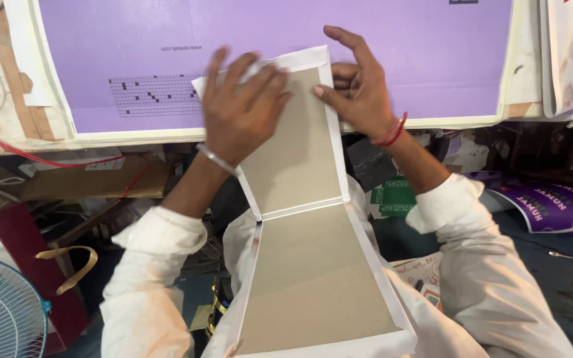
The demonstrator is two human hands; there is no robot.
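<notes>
My left hand (240,109) lies flat on the far panel of the folded grey board (300,219), fingers spread and pressing it down, gripping nothing. My right hand (359,86) pinches the white paper edge (326,66) at the board's far right corner between thumb and fingers. The board slopes from my lap up onto the purple sheet (399,53) covering the worktop. A blue fan (1,311) stands at my lower left.

both arms reach forward; left hand (243,109) lies flat, fingers spread, right hand (359,89) pinches with fingertips.
</notes>
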